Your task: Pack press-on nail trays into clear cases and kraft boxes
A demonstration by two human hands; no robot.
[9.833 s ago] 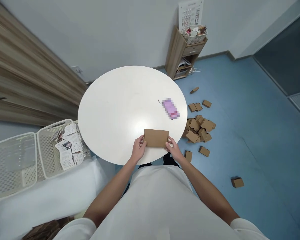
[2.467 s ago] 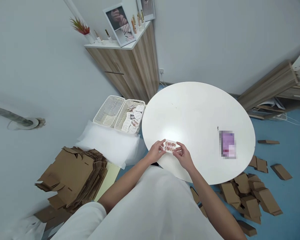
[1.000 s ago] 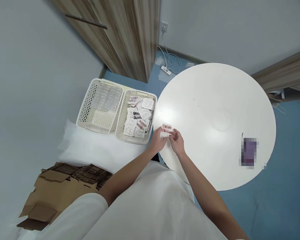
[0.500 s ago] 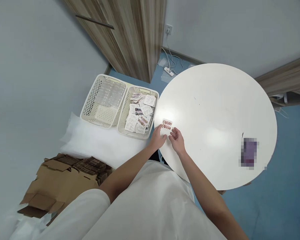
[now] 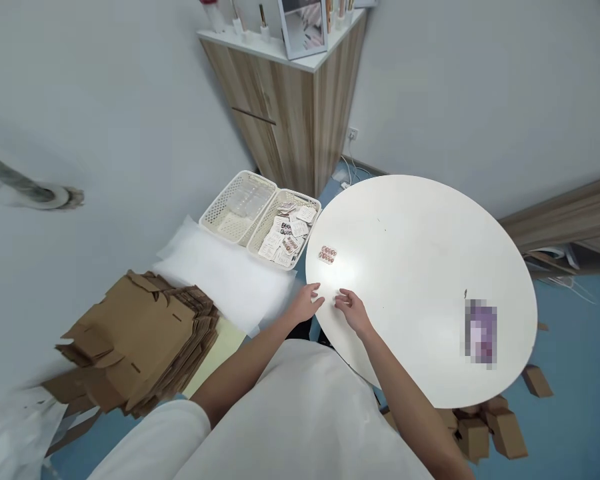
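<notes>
A small card of press-on nails (image 5: 327, 254), brownish-pink in two rows, lies on the white round table (image 5: 420, 247) close to its left edge. My left hand (image 5: 305, 303) is over the table's near left edge, fingers apart and holding nothing. To its right, my right hand (image 5: 351, 309) has its fingers bent and spread, with nothing seen in them. Both hands are on the near side of the card, apart from it. Left of the table, a white basket (image 5: 254, 252) holds many similar cards, some face up with nails showing.
Another white basket (image 5: 207, 217) holds clear plastic trays (image 5: 250, 198). White foam sheets (image 5: 220, 263) and stacked flat cardboard boxes (image 5: 145, 327) lie at left. A blurred purple item (image 5: 481, 331) is on the table's right. Small cardboard boxes (image 5: 505, 430) are on the floor. A wooden cabinet (image 5: 285, 127) stands behind.
Both hands have let go of the nail card and drawn back toward me, leaving it on the table. The view has tilted up, so the cabinet top now shows.
</notes>
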